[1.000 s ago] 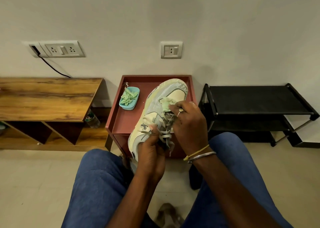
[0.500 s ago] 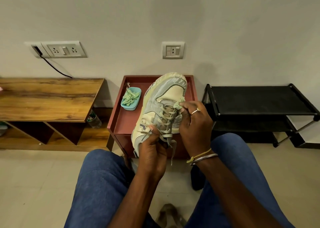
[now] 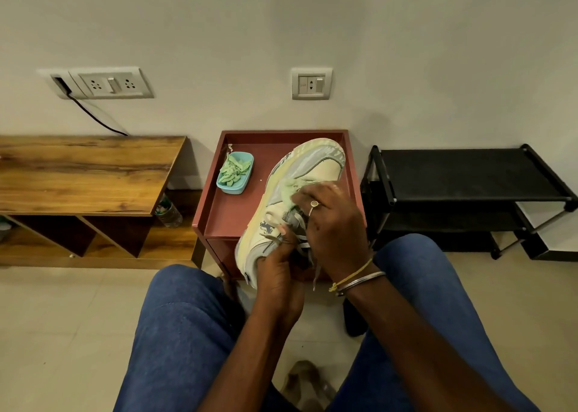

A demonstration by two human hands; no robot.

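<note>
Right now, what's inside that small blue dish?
The blue dish holds a heap of crumpled pale green pieces; what they are is unclear, and they cover its bottom.

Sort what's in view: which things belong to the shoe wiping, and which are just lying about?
In the job: sneaker; green cloth held by the right hand; left hand gripping the sneaker; probably the blue tub of matching cloths; red table.
Lying about: wooden bench; plastic bottle; black rack; wall sockets.
</note>
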